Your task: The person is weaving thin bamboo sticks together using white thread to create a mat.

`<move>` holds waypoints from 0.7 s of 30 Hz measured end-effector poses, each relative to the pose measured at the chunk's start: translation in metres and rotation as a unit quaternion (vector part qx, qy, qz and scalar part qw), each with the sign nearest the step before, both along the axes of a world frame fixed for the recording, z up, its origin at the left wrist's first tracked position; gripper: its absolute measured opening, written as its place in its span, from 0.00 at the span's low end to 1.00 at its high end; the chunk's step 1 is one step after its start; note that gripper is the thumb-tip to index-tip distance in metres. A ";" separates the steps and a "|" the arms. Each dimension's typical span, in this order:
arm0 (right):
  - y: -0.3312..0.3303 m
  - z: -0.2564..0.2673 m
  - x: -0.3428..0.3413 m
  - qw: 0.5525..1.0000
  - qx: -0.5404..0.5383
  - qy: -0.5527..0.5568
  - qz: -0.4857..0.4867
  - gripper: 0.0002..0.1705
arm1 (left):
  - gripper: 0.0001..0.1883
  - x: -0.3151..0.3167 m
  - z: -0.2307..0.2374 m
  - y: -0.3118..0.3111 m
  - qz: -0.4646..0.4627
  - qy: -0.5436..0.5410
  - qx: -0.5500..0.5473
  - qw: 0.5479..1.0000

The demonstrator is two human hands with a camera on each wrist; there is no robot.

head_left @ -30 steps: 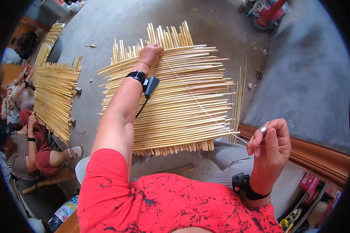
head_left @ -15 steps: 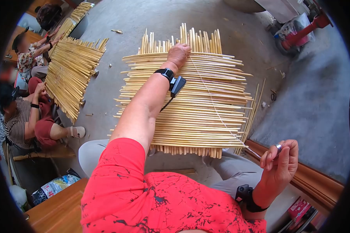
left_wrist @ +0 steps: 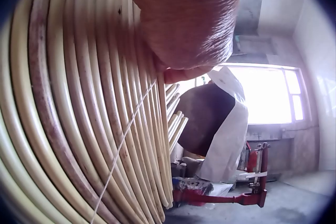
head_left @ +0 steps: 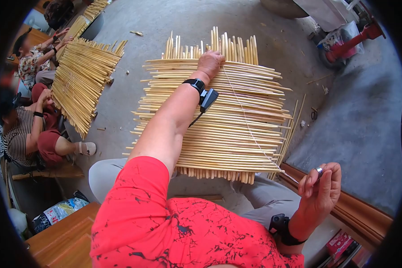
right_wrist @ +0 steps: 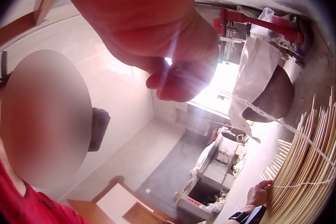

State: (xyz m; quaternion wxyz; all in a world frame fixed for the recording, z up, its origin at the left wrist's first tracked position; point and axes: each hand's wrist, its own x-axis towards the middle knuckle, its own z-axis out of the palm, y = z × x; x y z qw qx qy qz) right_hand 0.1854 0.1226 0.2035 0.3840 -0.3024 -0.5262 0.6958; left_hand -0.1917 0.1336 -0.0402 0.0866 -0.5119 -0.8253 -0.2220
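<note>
A mat of pale peeled stalks (head_left: 228, 125) lies crosswise before me, over other stalks (head_left: 236, 48) whose ends stick out at the far side. My left hand (head_left: 211, 64) is at the mat's far edge, its fingers bent down at the outermost stalk where a white string (head_left: 245, 117) starts. That string runs slantwise across the mat to my right hand (head_left: 320, 190), raised past the near right corner. There the curled fingers and thumb pinch it, and a shiny metal ring (head_left: 318, 170) sits on one finger. The left fingertips are hidden in the left wrist view.
Loose long stalks (head_left: 292, 129) lie on the floor right of the mat. A brown wooden beam (head_left: 353, 201) runs along the right. At left, two people sit by another stalk mat (head_left: 82, 80). A red metal stand (head_left: 353, 44) is at the far right.
The head view has shifted, so the mat appears farther right. My left hand stays at the far edge; my right hand appears lower, with the string still stretched between both hands.
</note>
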 end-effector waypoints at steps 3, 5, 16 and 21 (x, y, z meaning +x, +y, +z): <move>-0.001 0.003 -0.003 1.000 -0.006 -0.005 -0.007 0.07 | 0.07 0.003 0.002 -0.001 0.010 -0.014 -0.010 1.000; -0.001 0.004 -0.004 1.000 -0.008 -0.006 -0.005 0.07 | 0.07 0.004 0.005 -0.001 0.014 -0.021 -0.012 1.000; -0.001 0.005 -0.003 1.000 -0.022 -0.004 -0.007 0.06 | 0.07 0.005 0.004 0.004 0.020 -0.029 -0.028 0.999; 0.002 0.002 -0.005 0.999 -0.037 0.002 -0.002 0.06 | 0.08 -0.004 0.000 0.000 0.000 -0.030 -0.016 0.999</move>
